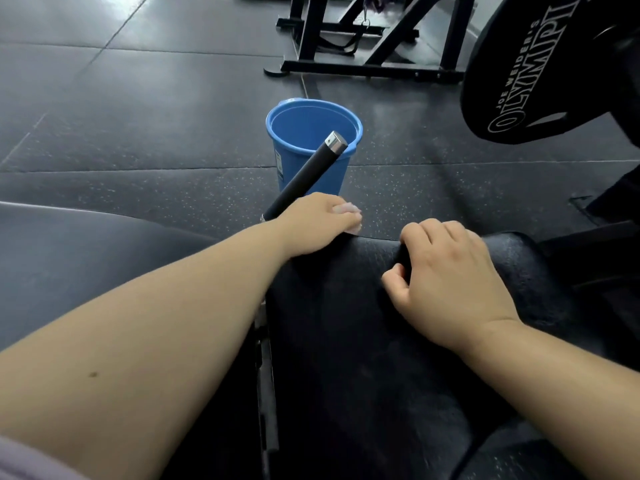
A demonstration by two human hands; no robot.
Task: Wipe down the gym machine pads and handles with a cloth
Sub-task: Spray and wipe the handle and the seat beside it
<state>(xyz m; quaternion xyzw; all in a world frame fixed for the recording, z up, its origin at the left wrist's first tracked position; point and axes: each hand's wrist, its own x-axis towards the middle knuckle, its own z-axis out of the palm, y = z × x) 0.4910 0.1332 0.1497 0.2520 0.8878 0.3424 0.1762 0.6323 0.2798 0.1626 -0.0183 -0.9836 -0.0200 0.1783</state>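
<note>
Lighting is even, moderately dim and cool in tone. Pale reflected streaks lie on the floor (391, 109) beyond the bucket (332, 174), so the light arrives from the far side. Shadows are soft. The cloth (348, 216) at the left hand (311, 226) is motion-blurred. The pad (346, 323) carries a faint sheen. Lines bend at the frame edges, and fine detail is soft throughout.

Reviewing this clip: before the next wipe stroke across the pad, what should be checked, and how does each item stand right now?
1. Cloth in left hand: ok, held under the fingers at the pad's far edge.
2. Right hand steadying the pad: ok, fingers curled over its edge.
3. Bucket upright: ok, on the floor beyond the pad.
4. Water in the bucket: cannot tell.
5. Handle already wiped: cannot tell.
</note>
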